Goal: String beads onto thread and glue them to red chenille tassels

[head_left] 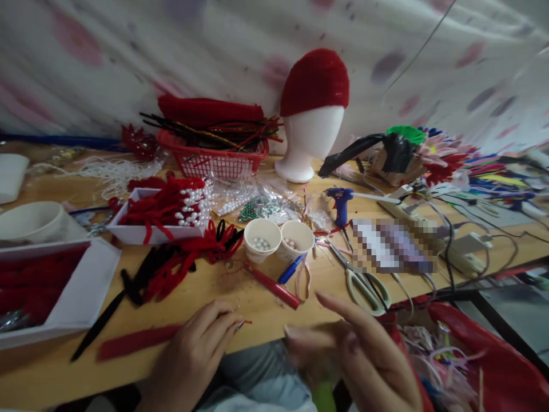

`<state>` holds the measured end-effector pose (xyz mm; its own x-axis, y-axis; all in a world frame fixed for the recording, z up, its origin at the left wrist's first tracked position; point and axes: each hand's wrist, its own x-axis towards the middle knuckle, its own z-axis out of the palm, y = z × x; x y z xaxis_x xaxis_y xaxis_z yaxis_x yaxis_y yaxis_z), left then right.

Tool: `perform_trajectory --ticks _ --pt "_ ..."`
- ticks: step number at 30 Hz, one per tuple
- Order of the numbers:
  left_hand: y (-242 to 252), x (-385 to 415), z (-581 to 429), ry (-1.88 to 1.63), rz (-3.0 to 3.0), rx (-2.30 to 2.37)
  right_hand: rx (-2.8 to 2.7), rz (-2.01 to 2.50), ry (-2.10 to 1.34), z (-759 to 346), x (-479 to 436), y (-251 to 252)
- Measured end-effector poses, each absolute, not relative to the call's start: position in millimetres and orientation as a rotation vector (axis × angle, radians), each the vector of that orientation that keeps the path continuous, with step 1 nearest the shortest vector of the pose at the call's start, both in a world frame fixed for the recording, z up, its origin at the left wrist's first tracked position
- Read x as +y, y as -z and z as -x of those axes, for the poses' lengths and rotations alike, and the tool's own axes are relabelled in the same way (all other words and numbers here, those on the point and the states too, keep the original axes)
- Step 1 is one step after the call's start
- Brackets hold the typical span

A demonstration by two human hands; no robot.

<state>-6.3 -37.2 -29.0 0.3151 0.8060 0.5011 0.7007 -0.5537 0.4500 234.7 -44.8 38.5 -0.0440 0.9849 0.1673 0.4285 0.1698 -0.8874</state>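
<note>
Near the front edge of the wooden table [274, 329], my left hand [197, 343] is closed in a pinch, and the tip of a thin red stem [247, 321] sticks out from its fingertips. Under and beside that hand lies a long red strip [137, 341]. To the right, slightly blurred, my right hand [364, 355] has its fingers apart with nothing seen in them. Between and beyond the hands lie a red stick-like tube [274, 286] and a blue pen [290, 269]. Two paper cups [262, 240] with pearl-like beads stand just behind them.
Red and black fuzzy stems [180, 269] lie left, by a white box [146, 233] of pearl-tipped red stems. Scissors [369, 292], a blue glue gun [341, 206] and a power strip [454, 254] with cables are right. Behind stand a red basket [218, 165] and a red-capped foam head [311, 134].
</note>
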Motion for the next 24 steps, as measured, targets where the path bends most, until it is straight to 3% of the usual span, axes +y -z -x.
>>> perform_trajectory --ticks 3,10,24 --pt "22 -39 2 -1.085 -2.298 1.481 -1.691 1.180 -0.784 -206 -43 -14" --pt "12 -40 -4 -1.090 -2.315 1.539 -1.951 1.367 -0.498 -192 -72 30" --pt "14 -40 -3 -1.095 -2.298 1.552 -2.216 1.376 -0.106 -193 -77 32"
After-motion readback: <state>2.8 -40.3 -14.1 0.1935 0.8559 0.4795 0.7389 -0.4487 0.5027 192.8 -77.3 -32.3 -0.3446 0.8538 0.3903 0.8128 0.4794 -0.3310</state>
